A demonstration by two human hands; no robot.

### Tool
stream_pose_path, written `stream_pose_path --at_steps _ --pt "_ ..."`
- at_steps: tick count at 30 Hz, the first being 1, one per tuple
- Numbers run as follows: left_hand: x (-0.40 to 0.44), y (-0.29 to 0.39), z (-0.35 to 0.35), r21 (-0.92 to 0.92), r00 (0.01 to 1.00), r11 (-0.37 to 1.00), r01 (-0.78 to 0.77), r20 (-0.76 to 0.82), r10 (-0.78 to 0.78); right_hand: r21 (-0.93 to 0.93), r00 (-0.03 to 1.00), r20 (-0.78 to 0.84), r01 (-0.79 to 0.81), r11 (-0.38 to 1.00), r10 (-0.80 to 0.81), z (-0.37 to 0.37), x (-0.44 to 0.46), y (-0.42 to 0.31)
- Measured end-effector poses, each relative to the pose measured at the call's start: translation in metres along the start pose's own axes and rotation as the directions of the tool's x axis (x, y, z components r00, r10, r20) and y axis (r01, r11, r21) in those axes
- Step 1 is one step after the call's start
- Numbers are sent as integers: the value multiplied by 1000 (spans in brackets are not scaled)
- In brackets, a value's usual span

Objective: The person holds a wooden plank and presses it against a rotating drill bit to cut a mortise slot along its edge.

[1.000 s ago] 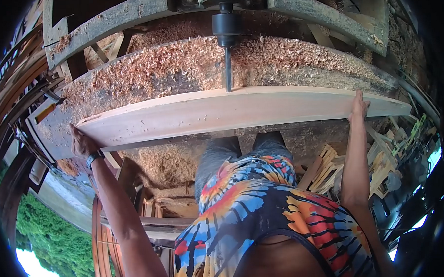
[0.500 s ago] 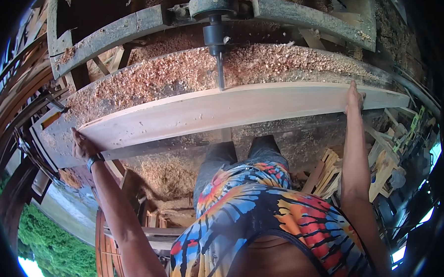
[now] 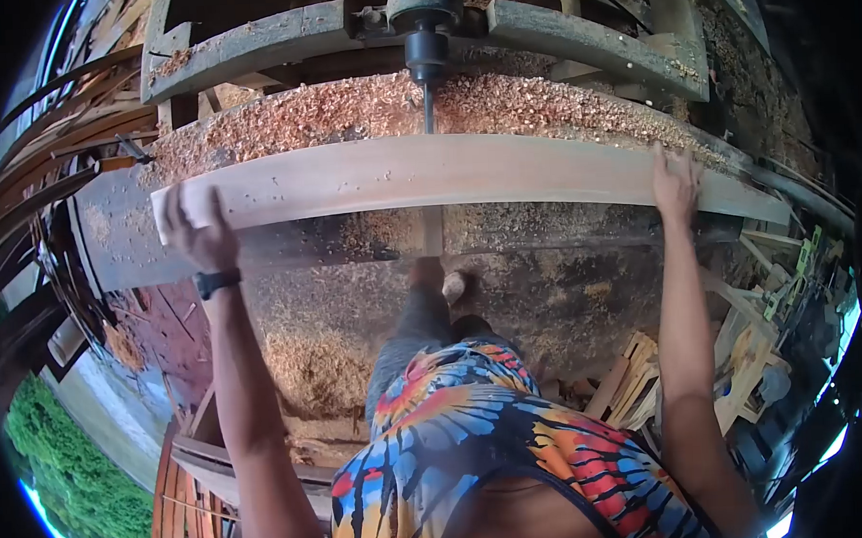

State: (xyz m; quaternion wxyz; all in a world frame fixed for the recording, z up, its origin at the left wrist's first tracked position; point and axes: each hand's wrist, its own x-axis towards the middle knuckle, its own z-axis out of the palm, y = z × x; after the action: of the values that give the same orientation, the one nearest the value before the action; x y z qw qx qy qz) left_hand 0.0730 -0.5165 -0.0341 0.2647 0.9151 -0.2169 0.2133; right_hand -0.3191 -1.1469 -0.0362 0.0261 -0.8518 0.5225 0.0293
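A long, pale wooden plank (image 3: pixel 427 171) lies across the dark work table (image 3: pixel 305 248). My left hand (image 3: pixel 200 226) rests on the plank's left end with its fingers spread, somewhat blurred. Near the right end, my right hand (image 3: pixel 677 181) lies on the plank with its fingers stretched out and apart. A vertical metal bit (image 3: pixel 429 108), held in a black chuck (image 3: pixel 426 53), stands at the middle of the plank's far edge. Whether its tip touches the wood cannot be made out.
Reddish wood shavings (image 3: pixel 319 120) are heaped behind the plank. A wooden frame (image 3: pixel 258 48) spans the far side. Offcuts (image 3: pixel 628 371) are piled at the right, curved strips (image 3: pixel 84 140) at the left, and sawdust (image 3: pixel 315 365) covers the floor.
The plank has moved away from me and now shows less of its far edge. My left hand has gone from gripping its end to lying spread on top. One foot has come into view.
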Motion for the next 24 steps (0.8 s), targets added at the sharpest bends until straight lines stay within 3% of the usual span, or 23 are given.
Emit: stream_pose_path --at_steps 1,3,5,6,10,14,24 --pt "-11 25 2 33 988 998 -44 150 38 -4 981 -120 153 988 -152 -3 -23 -30" --pt "-18 57 18 -17 937 977 -211 282 207 189 874 -192 479 857 -446 22 -39 -52" --pt "-16 79 33 -107 911 967 -231 326 254 173 804 -311 572 802 -507 29 -54 -69" --pt "-15 83 38 -63 913 966 -251 316 257 158 761 -367 618 770 -535 33 -57 -73" --pt "-18 85 46 26 934 962 -272 250 257 177 785 -401 572 801 -472 38 -56 -74" --pt "-14 85 48 59 929 959 -279 270 254 101 767 -433 563 821 -473 38 -56 -77" --pt "-3 90 53 83 928 954 -288 272 256 138 751 -447 595 792 -486 34 -44 -85"
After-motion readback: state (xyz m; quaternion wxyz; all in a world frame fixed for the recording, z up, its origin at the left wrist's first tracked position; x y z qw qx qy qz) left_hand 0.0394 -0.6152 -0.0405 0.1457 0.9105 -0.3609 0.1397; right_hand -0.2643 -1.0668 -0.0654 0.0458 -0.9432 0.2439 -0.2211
